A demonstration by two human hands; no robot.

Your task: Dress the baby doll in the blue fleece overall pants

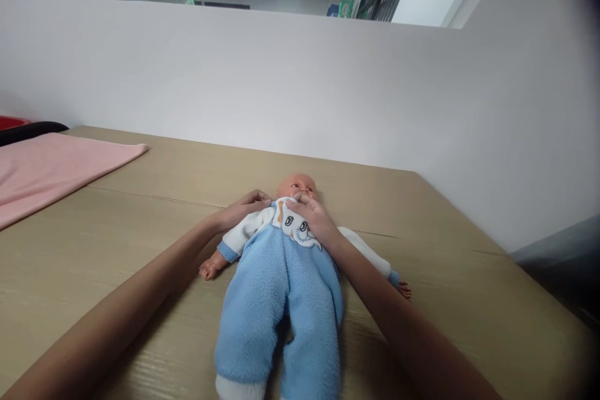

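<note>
A baby doll lies on its back on the wooden table, head away from me, dressed in a blue and white fleece suit with an elephant print on the chest. My left hand rests at the doll's shoulder by the collar, fingers curled onto the white fabric. My right hand is at the neck, fingers pinched on the collar just under the chin. Both forearms reach in from the near edge on either side of the doll.
A pink cloth lies spread at the table's far left, with a dark and red object behind it. A white partition wall runs along the table's back and right side.
</note>
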